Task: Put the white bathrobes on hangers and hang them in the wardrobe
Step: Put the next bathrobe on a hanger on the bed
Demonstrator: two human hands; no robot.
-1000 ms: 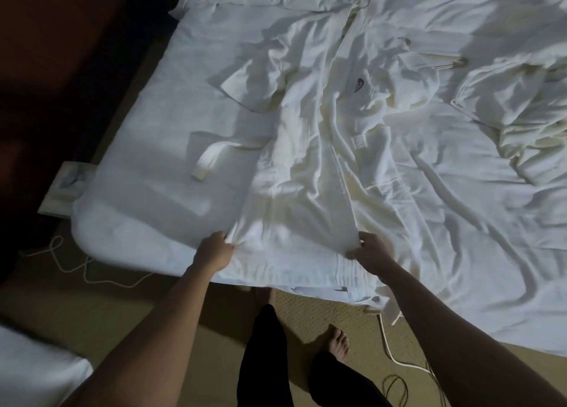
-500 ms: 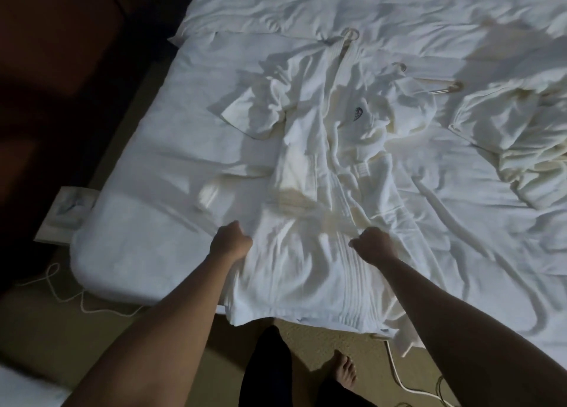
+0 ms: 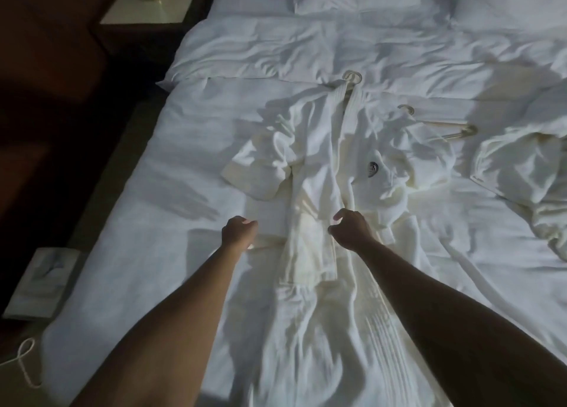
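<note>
Both hands (image 3: 293, 230), seemingly fisted, over bathrobe (image 3: 319, 191) mid-bed (image 3: 184, 161).

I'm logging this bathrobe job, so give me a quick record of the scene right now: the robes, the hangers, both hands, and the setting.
laid-out bathrobe: spread lengthwise on the bed, collar toward the pillows
hanger in robe: hook shows at the collar, the rest hidden under cloth
spare hanger: lies on the bed to the right of the collar
second bathrobe: crumpled at the bed's right side
left hand: fingers curled, at the robe's left edge; grip unclear
right hand: fingers curled over the robe's front; grip unclear
bed: white bedding
wardrobe: not in view
</note>
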